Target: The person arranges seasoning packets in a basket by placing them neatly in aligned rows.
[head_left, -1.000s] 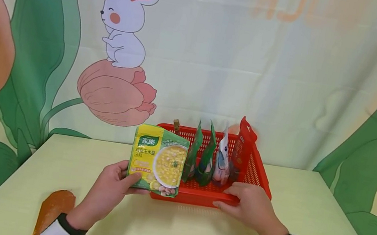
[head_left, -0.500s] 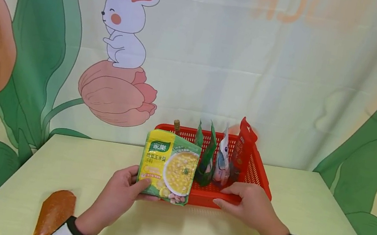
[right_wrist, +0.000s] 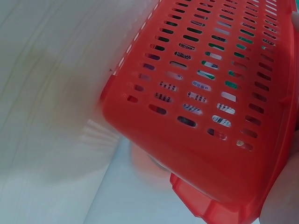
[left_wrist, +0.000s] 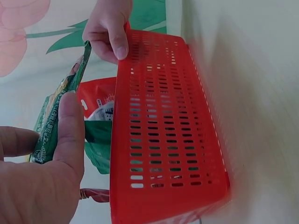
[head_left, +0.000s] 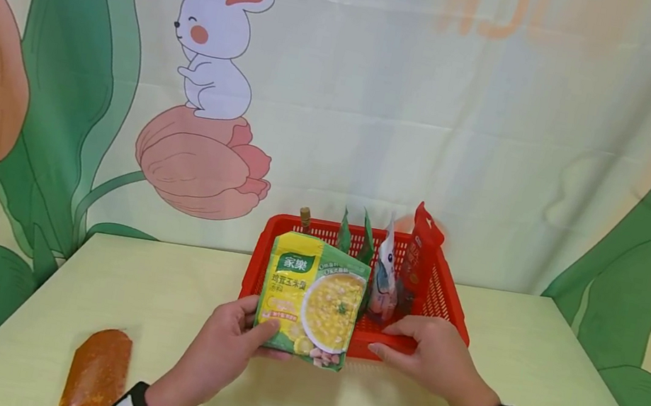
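My left hand pinches a yellow-and-green soup mix packet by its lower left, thumb on the printed front. The packet stands nearly upright before the red plastic basket, hiding part of its front and left side. Seen edge-on in the left wrist view, the packet lies between thumb and fingers, beside the basket rim. My right hand grips the basket's front rim near the right corner, thumb outside. The right wrist view shows the slotted basket wall close up, with a piece of the hand at the edge.
Inside the basket stand two green packets, a white packet, a red packet and a cork-topped neck. An orange-brown packet lies at the table's front left. A printed curtain hangs behind.
My left hand has carried the soup mix packet to the right and slightly lower, across the basket's front; it now overlaps the green packets. The right hand has stayed on the rim.
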A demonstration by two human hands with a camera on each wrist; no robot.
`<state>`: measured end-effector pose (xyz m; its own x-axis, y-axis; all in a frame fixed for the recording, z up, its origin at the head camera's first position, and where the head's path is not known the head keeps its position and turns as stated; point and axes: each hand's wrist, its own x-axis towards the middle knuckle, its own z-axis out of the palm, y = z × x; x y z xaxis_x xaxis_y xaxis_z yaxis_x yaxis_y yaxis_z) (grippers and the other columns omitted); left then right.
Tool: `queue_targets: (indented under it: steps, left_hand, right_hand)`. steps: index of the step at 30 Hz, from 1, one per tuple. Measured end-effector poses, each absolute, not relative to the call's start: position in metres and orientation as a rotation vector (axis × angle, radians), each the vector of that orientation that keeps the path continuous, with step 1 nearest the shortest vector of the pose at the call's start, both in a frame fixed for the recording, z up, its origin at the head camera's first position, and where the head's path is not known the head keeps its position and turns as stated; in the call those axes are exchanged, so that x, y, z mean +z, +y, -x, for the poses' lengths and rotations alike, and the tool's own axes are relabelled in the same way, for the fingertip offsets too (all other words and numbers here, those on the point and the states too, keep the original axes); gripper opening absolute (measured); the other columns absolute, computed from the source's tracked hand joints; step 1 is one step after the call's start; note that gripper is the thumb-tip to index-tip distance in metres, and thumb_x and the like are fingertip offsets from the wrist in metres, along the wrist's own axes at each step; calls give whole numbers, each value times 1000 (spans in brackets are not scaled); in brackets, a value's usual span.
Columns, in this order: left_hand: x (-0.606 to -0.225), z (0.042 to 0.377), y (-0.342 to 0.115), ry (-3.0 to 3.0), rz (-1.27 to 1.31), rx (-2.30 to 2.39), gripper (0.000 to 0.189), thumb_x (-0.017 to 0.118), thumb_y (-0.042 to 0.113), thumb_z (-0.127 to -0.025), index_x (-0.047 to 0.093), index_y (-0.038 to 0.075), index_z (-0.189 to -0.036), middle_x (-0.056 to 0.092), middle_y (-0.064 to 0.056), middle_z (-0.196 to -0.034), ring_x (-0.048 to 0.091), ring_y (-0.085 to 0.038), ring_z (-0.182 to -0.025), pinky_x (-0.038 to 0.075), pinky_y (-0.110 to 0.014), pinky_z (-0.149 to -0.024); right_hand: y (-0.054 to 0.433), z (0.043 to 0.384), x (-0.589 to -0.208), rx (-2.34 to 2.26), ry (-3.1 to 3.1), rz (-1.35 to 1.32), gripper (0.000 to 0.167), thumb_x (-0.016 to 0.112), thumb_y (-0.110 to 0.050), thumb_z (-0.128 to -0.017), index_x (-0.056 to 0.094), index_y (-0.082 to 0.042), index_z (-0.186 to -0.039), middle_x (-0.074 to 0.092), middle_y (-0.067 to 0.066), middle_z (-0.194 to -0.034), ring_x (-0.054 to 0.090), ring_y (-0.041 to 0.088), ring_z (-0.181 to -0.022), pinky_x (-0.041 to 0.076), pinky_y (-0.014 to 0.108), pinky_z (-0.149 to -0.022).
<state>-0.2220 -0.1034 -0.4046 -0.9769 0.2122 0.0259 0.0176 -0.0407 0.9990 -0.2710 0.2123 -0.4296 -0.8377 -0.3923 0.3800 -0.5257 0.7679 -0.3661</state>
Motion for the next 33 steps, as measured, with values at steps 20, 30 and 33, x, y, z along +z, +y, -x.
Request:
queue_targets:
  steps: [20, 30, 33]
  left_hand:
    - [-404, 213, -82, 2005, -285, 2141, 40, 60, 11, -103, 53, -3, -140, 69, -21, -126, 77, -27, -97, 62, -42, -87]
    - [-404, 209, -75, 1955, -305, 2154, 40, 60, 11, -103, 51, -6, -138, 67, -22, -127, 76, -26, -97, 63, -37, -85]
    - [-404, 208, -74, 1952, -305, 2157, 40, 60, 11, -103, 51, -5, -139, 68, -22, -128, 76, -26, -98, 63, -37, -85]
  right_hand:
    - [215, 272, -430, 726, -2673, -716, 23, 85, -36, -84, 82, -19, -101, 77, -12, -89, 66, 3, -82, 60, 23, -74]
    - [217, 265, -427, 1225, -2434, -531, 21, 70, -27, -98, 80, -12, -110, 80, 1, -102, 70, 13, -97, 59, 22, -82]
    - [213, 259, -423, 1520, -2337, -462, 30, 62, -28, -103, 76, -4, -115, 79, 8, -108, 73, 11, -99, 58, 21, -87]
